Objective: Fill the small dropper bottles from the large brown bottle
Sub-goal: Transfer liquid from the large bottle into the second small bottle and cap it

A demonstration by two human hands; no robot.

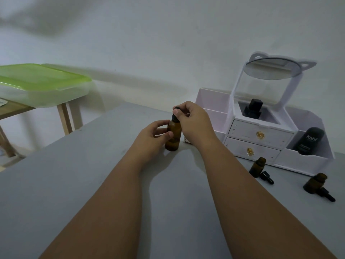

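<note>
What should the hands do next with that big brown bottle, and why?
Probably twist the cap off. The right hand pinches it, the left hand steadies the big bottle upright on the table, and both small bottles stand open, droppers lying beside them, seemingly ready for filling.

brown bottle [173, 136], green lid [40, 76]

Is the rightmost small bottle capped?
No, the rightmost small bottle stands open, its dropper lying on the table beside it.
</note>
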